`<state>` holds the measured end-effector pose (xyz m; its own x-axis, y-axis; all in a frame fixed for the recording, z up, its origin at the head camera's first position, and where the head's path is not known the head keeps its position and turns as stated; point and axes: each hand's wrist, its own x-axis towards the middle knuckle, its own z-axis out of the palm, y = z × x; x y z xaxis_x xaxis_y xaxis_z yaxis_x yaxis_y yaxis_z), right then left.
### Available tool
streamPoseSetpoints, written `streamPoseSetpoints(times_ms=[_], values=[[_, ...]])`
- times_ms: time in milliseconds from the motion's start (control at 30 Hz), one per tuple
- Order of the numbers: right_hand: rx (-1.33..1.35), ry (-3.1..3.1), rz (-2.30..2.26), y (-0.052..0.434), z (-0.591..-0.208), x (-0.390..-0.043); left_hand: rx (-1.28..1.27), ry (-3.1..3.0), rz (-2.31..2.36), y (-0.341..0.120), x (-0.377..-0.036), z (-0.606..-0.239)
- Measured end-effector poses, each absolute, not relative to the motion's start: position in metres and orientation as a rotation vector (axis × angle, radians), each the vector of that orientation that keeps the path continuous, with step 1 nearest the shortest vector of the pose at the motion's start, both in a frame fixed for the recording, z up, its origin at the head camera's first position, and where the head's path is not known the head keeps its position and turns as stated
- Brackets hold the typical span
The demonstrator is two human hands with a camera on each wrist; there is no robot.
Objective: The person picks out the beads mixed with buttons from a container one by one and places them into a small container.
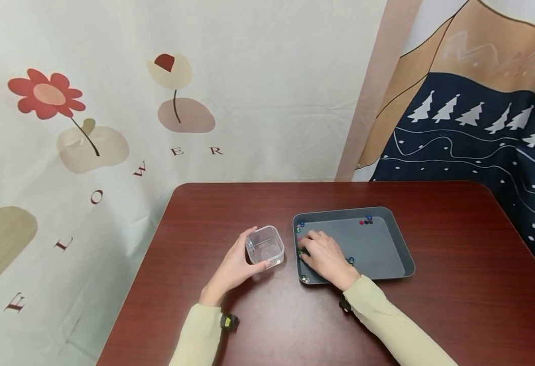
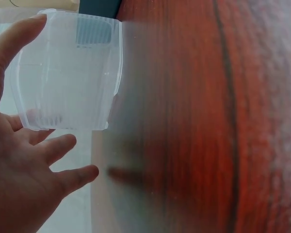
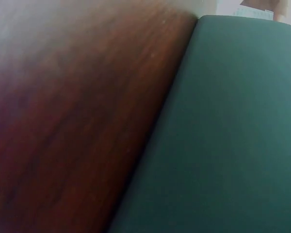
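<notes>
My left hand (image 1: 232, 267) holds a clear plastic container (image 1: 274, 256) between thumb and fingers, its open top showing in the head view. In the left wrist view the thumb lies along the upper side of the container (image 2: 68, 77), while the lower fingers stand apart from it. My right hand (image 1: 326, 256) reaches into the left end of a grey tray (image 1: 404, 254), fingers bent down toward small marbles or beads at the left wall. Green ones (image 1: 301, 251) show between its thumb and forefinger, which stand apart. The right wrist view shows only the tray's outer side (image 3: 223, 126), with the fingers out of sight.
More small round pieces lie in the tray: a blue one (image 1: 302, 223) at the back left, several (image 1: 366, 221) near the back wall, pale ones (image 1: 305, 279) in the front left corner. The dark red wooden table (image 1: 454, 244) reaches back to a printed curtain (image 1: 267, 101).
</notes>
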<state>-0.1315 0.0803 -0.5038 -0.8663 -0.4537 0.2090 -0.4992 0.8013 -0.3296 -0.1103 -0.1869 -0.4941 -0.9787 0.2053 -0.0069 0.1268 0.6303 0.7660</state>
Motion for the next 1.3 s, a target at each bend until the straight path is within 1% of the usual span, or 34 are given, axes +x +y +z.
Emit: streamPoseSetpoints(times_ms=[267, 567, 933, 1300], values=[[0.724, -2.823, 0.652, 0.085, -0.499, -0.127, 0.328, 2.749, 1.265, -0.188, -0.112, -0.494], [0.741, -2.676, 0.834, 0.089, -0.477, -0.122, 0.35, 2.764, 1.255, -0.189, -0.114, -0.493], [0.791, -2.569, 0.976, 0.064, -0.463, -0.123, 0.394, 2.782, 1.283, -0.191, -0.117, -0.498], [0.817, -2.574, 1.023, 0.038, -0.469, -0.133, 0.401, 2.762, 1.281, -0.192, -0.116, -0.497]])
